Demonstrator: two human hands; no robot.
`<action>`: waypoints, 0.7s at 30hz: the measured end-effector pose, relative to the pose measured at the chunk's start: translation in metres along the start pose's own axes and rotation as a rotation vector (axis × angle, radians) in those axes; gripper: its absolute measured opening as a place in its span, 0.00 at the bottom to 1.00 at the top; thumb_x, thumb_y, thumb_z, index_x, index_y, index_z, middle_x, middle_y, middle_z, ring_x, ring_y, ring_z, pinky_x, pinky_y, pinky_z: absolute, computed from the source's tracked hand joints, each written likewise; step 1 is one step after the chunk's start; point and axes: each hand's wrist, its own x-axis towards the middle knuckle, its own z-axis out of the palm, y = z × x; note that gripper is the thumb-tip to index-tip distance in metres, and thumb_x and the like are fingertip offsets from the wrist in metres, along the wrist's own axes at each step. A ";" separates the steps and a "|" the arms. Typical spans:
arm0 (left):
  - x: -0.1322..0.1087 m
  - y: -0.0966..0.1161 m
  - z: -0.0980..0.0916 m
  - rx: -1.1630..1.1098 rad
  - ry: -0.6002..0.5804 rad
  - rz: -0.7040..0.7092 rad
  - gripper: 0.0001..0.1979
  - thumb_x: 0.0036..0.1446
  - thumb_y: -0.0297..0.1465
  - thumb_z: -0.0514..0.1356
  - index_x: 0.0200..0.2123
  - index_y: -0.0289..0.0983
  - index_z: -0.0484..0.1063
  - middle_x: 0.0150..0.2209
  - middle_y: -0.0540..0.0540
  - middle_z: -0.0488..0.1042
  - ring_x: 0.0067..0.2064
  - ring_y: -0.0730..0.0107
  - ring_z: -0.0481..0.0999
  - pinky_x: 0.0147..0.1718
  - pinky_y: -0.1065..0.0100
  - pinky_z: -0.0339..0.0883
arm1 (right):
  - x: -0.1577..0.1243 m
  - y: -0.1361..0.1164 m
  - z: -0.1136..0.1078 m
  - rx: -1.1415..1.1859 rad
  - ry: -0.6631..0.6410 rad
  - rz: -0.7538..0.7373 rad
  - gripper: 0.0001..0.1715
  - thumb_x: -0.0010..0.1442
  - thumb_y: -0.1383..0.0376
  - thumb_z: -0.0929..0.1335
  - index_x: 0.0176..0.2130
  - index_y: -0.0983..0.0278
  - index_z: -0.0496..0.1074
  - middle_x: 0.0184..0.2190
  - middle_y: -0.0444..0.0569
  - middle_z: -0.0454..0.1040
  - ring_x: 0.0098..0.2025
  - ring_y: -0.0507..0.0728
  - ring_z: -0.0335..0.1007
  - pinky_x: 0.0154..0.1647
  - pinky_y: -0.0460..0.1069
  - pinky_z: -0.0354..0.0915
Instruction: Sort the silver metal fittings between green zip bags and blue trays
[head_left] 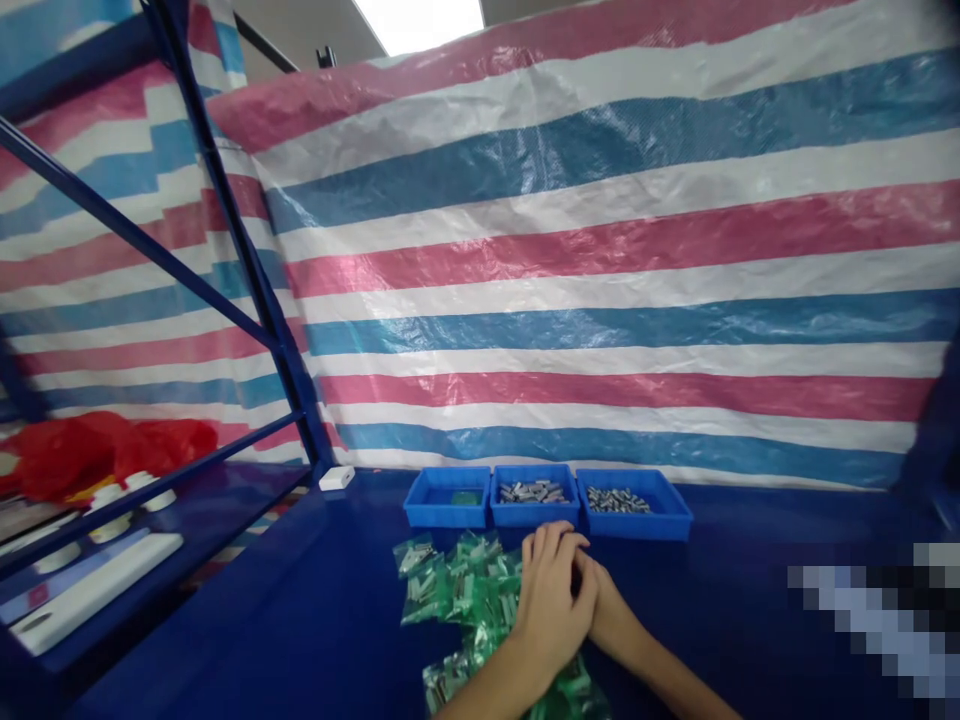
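Note:
My left hand (551, 600) lies over my right hand (611, 615) on the blue table (315, 620), just in front of three small blue trays. Its fingers curl down over the right hand, pressed together. The right hand's fingers are hidden beneath it. Both hands rest at the right edge of a pile of small green plastic bags (457, 590) holding metal parts; more bags (450, 680) lie under my left forearm. The middle tray (534, 497) and right tray (630, 503) hold small silver metal pieces. The left tray (448, 497) shows something green inside.
A striped red, white and blue tarp (600, 280) hangs behind the table. A blue metal rack (247, 270) stands at left with red bags (97, 450) and white items on its shelf. A small white object (337, 478) lies near the rack's post.

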 end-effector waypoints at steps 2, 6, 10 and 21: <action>0.000 -0.004 0.002 -0.016 0.071 -0.064 0.12 0.57 0.29 0.51 0.44 0.42 0.66 0.49 0.45 0.65 0.52 0.61 0.61 0.51 0.58 0.53 | 0.002 -0.003 -0.003 0.238 0.083 -0.010 0.21 0.53 0.56 0.64 0.46 0.61 0.65 0.38 0.52 0.72 0.43 0.63 0.69 0.44 0.55 0.65; 0.002 -0.014 0.005 -0.079 0.158 -0.200 0.17 0.58 0.35 0.52 0.51 0.43 0.61 0.54 0.43 0.59 0.56 0.59 0.56 0.53 0.57 0.51 | 0.008 -0.004 -0.011 0.588 0.274 0.135 0.24 0.48 0.53 0.68 0.42 0.61 0.64 0.33 0.49 0.71 0.37 0.59 0.70 0.38 0.51 0.66; 0.005 -0.020 0.006 -0.174 0.181 -0.240 0.19 0.58 0.37 0.53 0.52 0.42 0.60 0.52 0.43 0.62 0.55 0.60 0.58 0.54 0.57 0.51 | 0.011 -0.009 -0.019 0.884 0.299 0.350 0.33 0.41 0.55 0.73 0.46 0.59 0.64 0.30 0.43 0.72 0.26 0.51 0.68 0.32 0.47 0.65; 0.014 -0.024 -0.008 -0.492 0.209 -0.253 0.16 0.58 0.36 0.52 0.49 0.38 0.64 0.49 0.44 0.69 0.51 0.62 0.66 0.52 0.62 0.57 | 0.011 -0.012 -0.019 0.696 0.034 0.232 0.26 0.43 0.54 0.74 0.40 0.63 0.73 0.31 0.46 0.76 0.32 0.53 0.71 0.30 0.45 0.61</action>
